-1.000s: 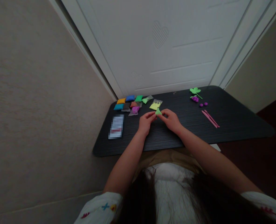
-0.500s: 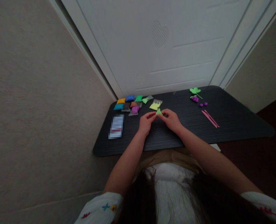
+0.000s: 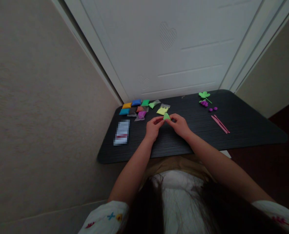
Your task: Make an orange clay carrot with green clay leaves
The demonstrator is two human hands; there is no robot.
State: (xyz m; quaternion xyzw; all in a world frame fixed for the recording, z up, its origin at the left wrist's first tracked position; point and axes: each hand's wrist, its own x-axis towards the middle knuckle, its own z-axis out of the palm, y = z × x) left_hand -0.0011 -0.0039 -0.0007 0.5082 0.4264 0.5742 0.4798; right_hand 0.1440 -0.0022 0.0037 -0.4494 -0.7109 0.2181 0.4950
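Note:
A small piece of light green modelling clay (image 3: 166, 116) is pinched between my two hands above the middle of the dark table. My left hand (image 3: 153, 126) grips its left side with closed fingertips. On the other side, my right hand (image 3: 180, 124) holds it between thumb and fingers. The piece looks roughly triangular with a rounded top; its lower part is hidden by my thumbs. Just behind it lies a bag of pale yellow clay (image 3: 163, 109).
Several clay packets, among them a blue one (image 3: 136, 102) and a purple one (image 3: 141, 115), lie at the back left. A blurred pale rectangle (image 3: 122, 132) is nearer. At right are a green clover shape (image 3: 204, 94), purple clay balls (image 3: 210, 110) and pink tools (image 3: 220, 124).
The green clay's tip, pointed before, now looks rounder and leans slightly left between my fingers. Both hands stay in nearly the same place.

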